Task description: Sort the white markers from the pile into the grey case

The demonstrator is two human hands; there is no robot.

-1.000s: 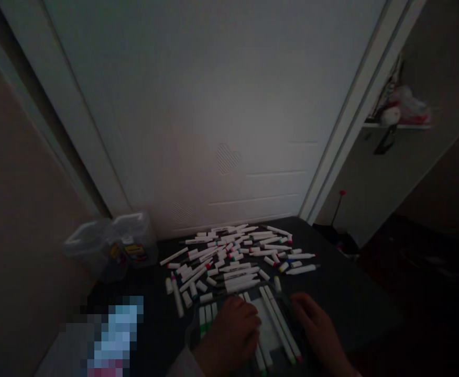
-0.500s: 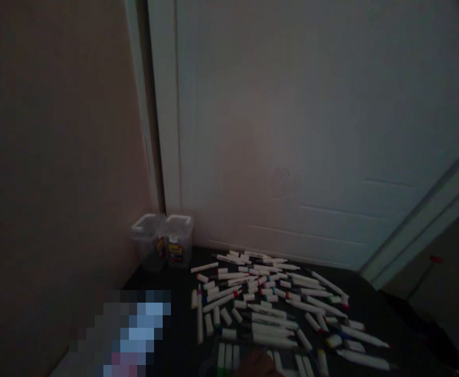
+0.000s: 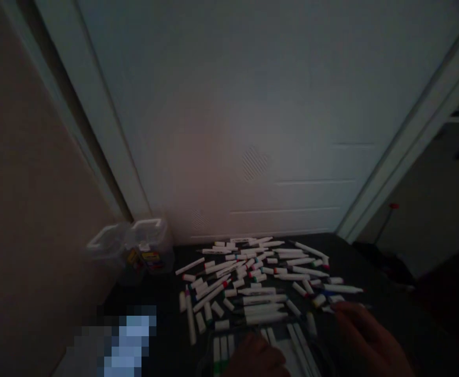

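Note:
The scene is very dim. Several white markers (image 3: 261, 303) with coloured caps lie scattered on a dark table (image 3: 371, 262) against a white door. At the bottom edge a dark tray (image 3: 292, 340) holds a few markers in a row. My left hand (image 3: 257, 358) rests on the tray's near side with its fingers curled. My right hand (image 3: 365, 340) reaches over the right end of the pile, its fingertips at a white marker (image 3: 339, 309); whether they grip it is unclear.
Clear plastic tubs (image 3: 135, 251) stand at the table's back left corner by the wall. A blurred-out patch (image 3: 123, 340) covers something at the lower left. A doorway with a red-tipped stick (image 3: 389, 214) opens to the right.
The camera swung left and then back toward centre. My right hand has moved from the tray out to the right end of the marker pile. My left hand stays by the tray.

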